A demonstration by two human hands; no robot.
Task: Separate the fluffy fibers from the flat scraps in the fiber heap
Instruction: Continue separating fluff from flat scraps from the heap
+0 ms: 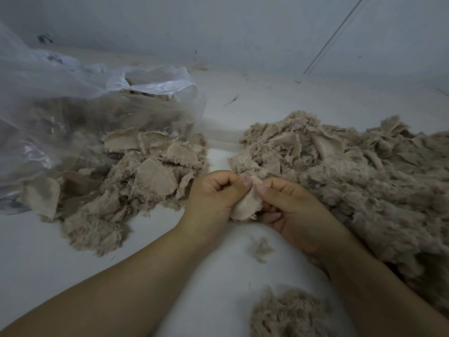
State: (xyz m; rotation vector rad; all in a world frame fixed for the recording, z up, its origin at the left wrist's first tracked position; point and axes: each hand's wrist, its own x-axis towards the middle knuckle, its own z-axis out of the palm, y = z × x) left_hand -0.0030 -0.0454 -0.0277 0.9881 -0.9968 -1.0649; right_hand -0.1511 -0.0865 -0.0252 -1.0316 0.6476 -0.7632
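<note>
- small fluffy tuft at bottom centre-right of the frame, lying on the white counter, between the two forearms
- tiny loose wisp just above it, near the right wrist
- left hand and right hand close together at frame centre, both pinched on one flat scrap; thumbs on top of it, nearly touching each other
- the scrap hangs between the hands, at the near left edge of the fiber heap
- fiber heap fills the right side of the frame, mostly fluffy, some flat pieces showing on its upper part
- sorted pile at centre left, apart from the heap, flat scraps on top, fluff at its lower edge
- clear plastic bag at upper left, touching the pile, beige material seen through it
- grey wall along the top of the frame
</note>
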